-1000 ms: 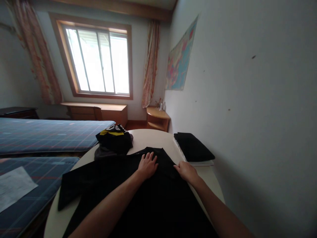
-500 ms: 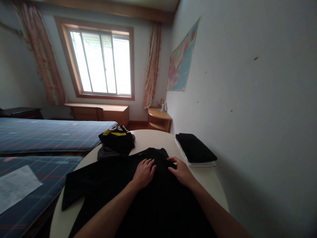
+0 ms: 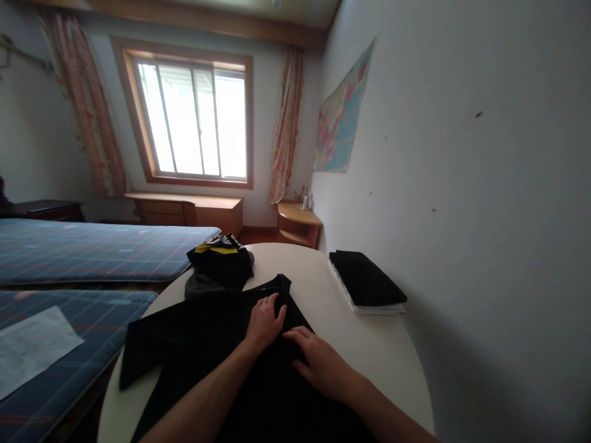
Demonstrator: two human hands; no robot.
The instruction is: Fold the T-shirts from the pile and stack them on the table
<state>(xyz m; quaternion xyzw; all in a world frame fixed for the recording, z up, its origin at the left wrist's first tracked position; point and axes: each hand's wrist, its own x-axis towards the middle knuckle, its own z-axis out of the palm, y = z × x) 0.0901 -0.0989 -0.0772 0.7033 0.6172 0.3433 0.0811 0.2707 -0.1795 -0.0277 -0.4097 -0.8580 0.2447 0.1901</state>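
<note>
A black long-sleeved top [image 3: 203, 344] lies spread on a round cream table [image 3: 369, 344], one sleeve stretched out to the left. Its right edge now runs in a slanted line from the collar down past my right hand. My left hand [image 3: 264, 321] rests on the cloth just below the collar, fingers spread and palm down. Lower and to the right, my right hand [image 3: 318, 360] lies over the cloth near that edge, its fingers stretched and the thumb apart. The dark cloth hides its own folds.
A heap of dark clothes with yellow patches [image 3: 217, 267] sits at the table's back left. At the back right, a folded black cloth [image 3: 367, 277] lies on a white stack. Beds with blue plaid mattresses [image 3: 106, 246] stand to the left; a white wall [image 3: 498, 277] runs along the right.
My right hand has moved left and toward me, and the top's right part has come inward, baring more tabletop. My left hand has shifted only slightly.
</note>
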